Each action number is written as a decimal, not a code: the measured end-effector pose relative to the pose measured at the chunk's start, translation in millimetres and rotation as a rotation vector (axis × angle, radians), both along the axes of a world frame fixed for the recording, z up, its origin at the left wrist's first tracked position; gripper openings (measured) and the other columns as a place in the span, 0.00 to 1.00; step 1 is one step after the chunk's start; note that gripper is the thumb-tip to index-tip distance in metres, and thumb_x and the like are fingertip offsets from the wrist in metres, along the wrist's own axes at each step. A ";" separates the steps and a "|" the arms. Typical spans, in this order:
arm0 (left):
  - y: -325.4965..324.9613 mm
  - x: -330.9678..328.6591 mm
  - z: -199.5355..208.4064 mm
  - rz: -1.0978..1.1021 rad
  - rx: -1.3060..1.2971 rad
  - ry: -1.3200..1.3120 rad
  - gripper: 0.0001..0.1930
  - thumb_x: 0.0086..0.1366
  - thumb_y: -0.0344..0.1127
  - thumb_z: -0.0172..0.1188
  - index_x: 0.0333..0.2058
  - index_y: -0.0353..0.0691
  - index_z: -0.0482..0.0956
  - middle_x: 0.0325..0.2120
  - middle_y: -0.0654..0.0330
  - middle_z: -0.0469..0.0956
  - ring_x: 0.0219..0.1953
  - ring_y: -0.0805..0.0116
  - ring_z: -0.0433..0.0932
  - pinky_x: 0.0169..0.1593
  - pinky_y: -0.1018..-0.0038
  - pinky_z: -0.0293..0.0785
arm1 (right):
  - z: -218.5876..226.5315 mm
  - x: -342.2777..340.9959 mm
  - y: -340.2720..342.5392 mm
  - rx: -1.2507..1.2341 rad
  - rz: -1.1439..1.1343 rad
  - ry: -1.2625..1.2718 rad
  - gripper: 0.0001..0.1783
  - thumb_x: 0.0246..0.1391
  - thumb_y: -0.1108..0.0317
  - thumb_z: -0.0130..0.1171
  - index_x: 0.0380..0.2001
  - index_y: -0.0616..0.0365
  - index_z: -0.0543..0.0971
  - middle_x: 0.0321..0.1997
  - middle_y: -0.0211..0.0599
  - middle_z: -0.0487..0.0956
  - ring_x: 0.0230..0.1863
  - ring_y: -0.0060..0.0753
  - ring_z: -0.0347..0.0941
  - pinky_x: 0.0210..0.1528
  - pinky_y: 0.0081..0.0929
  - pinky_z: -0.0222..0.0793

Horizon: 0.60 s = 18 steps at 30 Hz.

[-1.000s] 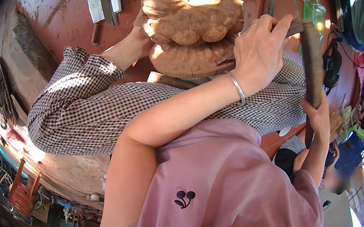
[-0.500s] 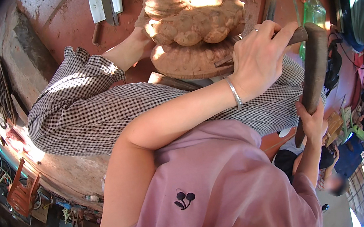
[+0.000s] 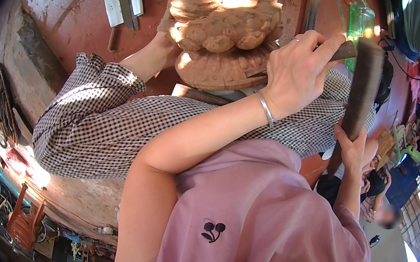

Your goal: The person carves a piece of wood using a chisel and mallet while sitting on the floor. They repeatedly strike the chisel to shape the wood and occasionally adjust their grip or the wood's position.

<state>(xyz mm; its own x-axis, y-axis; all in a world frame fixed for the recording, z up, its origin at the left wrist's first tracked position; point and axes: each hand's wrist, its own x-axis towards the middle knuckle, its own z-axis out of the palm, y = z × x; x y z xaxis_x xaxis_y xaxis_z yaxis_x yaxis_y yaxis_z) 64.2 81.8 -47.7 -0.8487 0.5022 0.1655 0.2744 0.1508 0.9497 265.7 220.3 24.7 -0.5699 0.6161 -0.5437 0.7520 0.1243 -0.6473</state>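
Note:
A carved block of pale reddish wood (image 3: 227, 17) with rounded lobes rests on the red floor, braced by my bare foot and leg in checked trousers (image 3: 112, 117). My left hand (image 3: 297, 71), with a ring and a metal bangle, is shut on a chisel handle (image 3: 344, 51) whose blade points at the carving's lower edge. To the right and lower, my right hand (image 3: 352, 146) grips the bottom of a long dark wooden mallet (image 3: 363, 84). The mallet's upper end leans right beside the chisel handle's end.
Flat metal blades (image 3: 121, 2) lie on the floor at the top left, and more tools (image 3: 310, 9) lie right of the carving. A green plastic bottle (image 3: 360, 21) stands at the right. Other people sit at the lower right (image 3: 386, 177). A wooden chair (image 3: 21, 225) stands lower left.
The mallet has tilted from nearly upright to leaning, its top now close to the chisel handle. My left hand and the carving have stayed in place.

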 end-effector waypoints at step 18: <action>-10.4 4.7 -1.4 -0.072 0.113 0.066 0.21 0.55 0.39 0.69 0.49 0.52 0.82 0.27 0.65 0.77 0.24 0.66 0.78 0.24 0.70 0.72 | -6.9 30.1 -28.8 0.062 -0.048 0.059 0.27 0.50 0.79 0.63 0.55 0.64 0.71 0.36 0.29 0.74 0.37 0.21 0.70 0.43 0.21 0.68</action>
